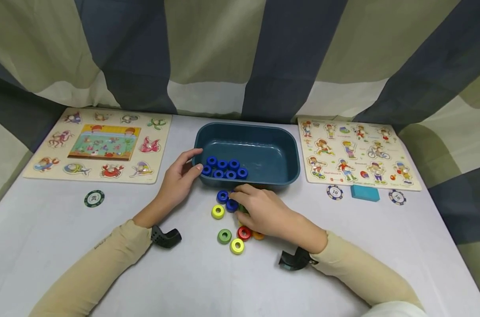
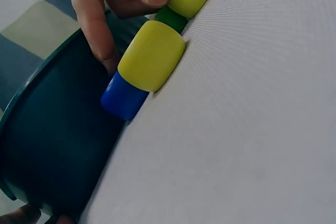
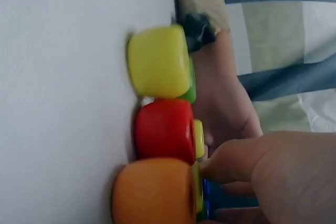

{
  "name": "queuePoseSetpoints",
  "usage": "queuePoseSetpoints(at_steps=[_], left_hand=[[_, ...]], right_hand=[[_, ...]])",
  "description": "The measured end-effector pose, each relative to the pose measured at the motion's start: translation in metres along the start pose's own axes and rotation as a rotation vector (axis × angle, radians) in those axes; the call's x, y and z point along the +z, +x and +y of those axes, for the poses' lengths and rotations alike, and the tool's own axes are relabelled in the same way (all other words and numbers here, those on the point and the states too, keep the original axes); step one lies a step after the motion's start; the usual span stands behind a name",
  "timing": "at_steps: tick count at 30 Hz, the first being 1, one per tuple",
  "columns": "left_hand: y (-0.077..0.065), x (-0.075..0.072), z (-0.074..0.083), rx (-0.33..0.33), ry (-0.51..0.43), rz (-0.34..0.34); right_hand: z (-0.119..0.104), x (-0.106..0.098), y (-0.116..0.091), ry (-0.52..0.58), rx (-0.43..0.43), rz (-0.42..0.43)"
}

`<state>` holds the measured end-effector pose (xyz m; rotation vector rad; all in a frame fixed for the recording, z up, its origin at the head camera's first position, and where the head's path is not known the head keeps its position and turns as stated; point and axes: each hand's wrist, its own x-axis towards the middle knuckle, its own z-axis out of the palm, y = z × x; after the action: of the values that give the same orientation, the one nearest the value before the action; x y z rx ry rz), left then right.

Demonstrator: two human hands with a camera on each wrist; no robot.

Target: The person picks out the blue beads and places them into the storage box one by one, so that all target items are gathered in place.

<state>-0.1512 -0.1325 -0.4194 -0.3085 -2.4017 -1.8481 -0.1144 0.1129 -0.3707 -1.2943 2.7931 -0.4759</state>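
Left hand [image 1: 178,181] spread against the tub [image 1: 259,156] of blue beads [image 1: 222,168], likely steadying it, while the right hand [image 1: 263,209] reaches among loose beads [image 1: 244,237] in front, whether pinching I can't tell!

In front of the teal tub [image 1: 255,156], the right hand [image 1: 263,211] is covering most of a green bead [image 1: 243,208], and I'm not making out whether it is gripping it. It is also partly hiding an orange bead [image 1: 258,236]. Right of the tub, the picture board [image 1: 360,156] is bearing lettering too small to read. Left of the tub, a sleeve [image 1: 85,275] is running off the head view's bottom edge.
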Motion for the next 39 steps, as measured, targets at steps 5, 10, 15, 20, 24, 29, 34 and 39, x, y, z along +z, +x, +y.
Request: queuePoseSetpoints(at_steps=[5,10,15,20,24,29,34,39], left_hand=[[0.0,0.0,0.001,0.002,-0.001,0.002],[0.0,-0.001,0.0,0.003,0.001,-0.001],[0.001,0.0,0.001,0.003,0.008,-0.002],[0.0,0.0,0.001,-0.001,0.012,-0.002],[0.0,0.0,0.003,-0.007,0.015,0.001],[0.0,-0.001,0.004,-0.003,0.005,0.001],[0.0,0.0,0.004,-0.009,0.003,-0.002],[0.001,0.001,0.003,-0.013,-0.001,-0.002]], right_hand=[[0.001,0.003,0.0,0.11,-0.011,0.002],[0.001,0.004,0.001,0.11,0.014,0.0],[0.003,0.004,0.002,0.138,0.035,-0.032],[0.006,0.007,0.003,0.16,0.061,-0.011],[0.007,0.011,0.005,0.152,0.107,0.033],[0.008,0.014,0.006,0.128,0.107,0.081],[0.006,0.009,0.004,0.122,0.031,0.122],[0.003,-0.01,0.003,0.254,-0.112,0.176]])
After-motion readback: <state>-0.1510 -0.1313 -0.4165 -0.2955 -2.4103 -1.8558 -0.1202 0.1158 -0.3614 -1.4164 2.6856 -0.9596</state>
